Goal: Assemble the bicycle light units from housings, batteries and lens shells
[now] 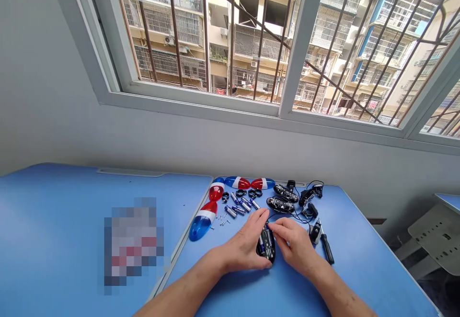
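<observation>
A small black oval housing (266,246) with batteries inside lies on the blue table (352,269). My left hand (246,243) cups its left side with curled fingers. My right hand (293,244) touches its upper right edge with pinched fingertips. Behind the hands lie red-white-blue lens covers (249,183), two more black oval housings (281,204) with black wires, loose batteries (239,208) and small screws (223,220). A black-handled screwdriver (326,246) rests just right of my right hand.
A blue and red lens cover (203,221) lies at the seam between two blue tables. A blurred patch (132,243) sits on the left table. A grey wall and barred window stand behind. A grey chair (436,233) is at the right.
</observation>
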The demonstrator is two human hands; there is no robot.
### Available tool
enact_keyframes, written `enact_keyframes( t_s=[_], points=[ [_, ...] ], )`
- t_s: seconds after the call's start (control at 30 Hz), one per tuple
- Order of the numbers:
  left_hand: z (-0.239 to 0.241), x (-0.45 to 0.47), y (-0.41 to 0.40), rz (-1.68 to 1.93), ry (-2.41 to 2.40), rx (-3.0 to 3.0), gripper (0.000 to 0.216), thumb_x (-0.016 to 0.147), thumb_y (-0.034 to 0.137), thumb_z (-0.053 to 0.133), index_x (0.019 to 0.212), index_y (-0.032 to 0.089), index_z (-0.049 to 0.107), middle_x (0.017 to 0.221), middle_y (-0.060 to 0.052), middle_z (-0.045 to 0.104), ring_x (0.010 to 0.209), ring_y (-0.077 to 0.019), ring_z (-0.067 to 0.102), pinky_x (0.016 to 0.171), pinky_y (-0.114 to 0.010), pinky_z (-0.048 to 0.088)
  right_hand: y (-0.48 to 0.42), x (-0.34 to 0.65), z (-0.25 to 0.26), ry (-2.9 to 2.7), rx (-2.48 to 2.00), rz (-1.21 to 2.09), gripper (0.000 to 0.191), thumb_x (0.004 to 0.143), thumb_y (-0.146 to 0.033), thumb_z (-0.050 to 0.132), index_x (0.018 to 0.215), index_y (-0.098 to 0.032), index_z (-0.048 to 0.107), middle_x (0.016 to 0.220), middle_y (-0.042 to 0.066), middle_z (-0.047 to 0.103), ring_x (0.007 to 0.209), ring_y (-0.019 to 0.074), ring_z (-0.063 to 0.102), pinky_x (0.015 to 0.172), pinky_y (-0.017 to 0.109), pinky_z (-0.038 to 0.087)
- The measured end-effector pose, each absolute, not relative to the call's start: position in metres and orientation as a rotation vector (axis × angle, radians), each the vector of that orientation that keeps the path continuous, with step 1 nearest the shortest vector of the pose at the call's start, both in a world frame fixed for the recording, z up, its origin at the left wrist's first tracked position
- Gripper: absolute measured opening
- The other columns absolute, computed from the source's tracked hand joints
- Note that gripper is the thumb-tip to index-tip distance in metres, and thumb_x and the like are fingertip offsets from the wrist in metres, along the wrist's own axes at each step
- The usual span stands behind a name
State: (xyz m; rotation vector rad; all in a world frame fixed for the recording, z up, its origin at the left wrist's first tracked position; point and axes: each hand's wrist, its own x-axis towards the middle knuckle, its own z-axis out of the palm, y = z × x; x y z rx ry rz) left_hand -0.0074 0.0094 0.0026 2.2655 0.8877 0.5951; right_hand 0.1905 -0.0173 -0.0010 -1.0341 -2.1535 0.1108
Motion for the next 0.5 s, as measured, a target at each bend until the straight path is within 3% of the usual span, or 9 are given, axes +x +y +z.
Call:
enact_keyframes(
  t_s=[0.13,0.23,0.33,0.5],
  points=[
    [0.001,-0.007,0.010,0.567,0.921,2.229,0.113,0.061,0.029,0.080,0.153,0.011,0.016,0.158,-0.022,0.013,0.146,-0.0393,0.012,0.119,-0.051,0.019,-0.018,0.187,-0.006,-2.166,-1.044,0.019,0.033,0.094,-0.015,0.041,0.116,-0.019,0.065,0.099,0.012,0.069,0.087,0.0218,0.064,0.072,0.033,0.054],
    [0.000,-0.005,0.009,0.622,0.918,2.246,0.107,0.063,0.024,0.076,0.152,0.013,0.018,0.158,-0.020,0.015,0.146,-0.0391,0.013,0.119,-0.052,0.019,-0.017,0.183,-0.010,-2.130,-1.063,-0.017,0.034,0.092,-0.013,0.041,0.114,-0.019,0.065,0.098,0.012,0.068,0.085,0.0213,0.064,0.072,0.033,0.054],
    [0.000,0.000,0.007,0.721,0.883,2.276,0.102,0.060,0.025,0.075,0.149,0.019,0.025,0.153,-0.018,0.025,0.143,-0.0411,0.019,0.117,-0.057,0.022,-0.016,0.178,-0.011,-2.119,-1.098,-0.076,0.034,0.090,-0.011,0.040,0.112,-0.019,0.065,0.096,0.011,0.067,0.083,0.0212,0.062,0.069,0.032,0.053],
    [-0.001,0.010,0.001,0.869,0.859,2.312,0.078,0.061,0.023,0.072,0.133,0.016,0.043,0.128,-0.016,0.045,0.126,-0.0372,0.040,0.111,-0.054,0.033,-0.015,0.175,-0.009,-2.118,-1.146,-0.090,0.032,0.090,-0.010,0.038,0.103,-0.019,0.065,0.089,0.010,0.066,0.080,0.0217,0.061,0.067,0.032,0.052]
  ],
)
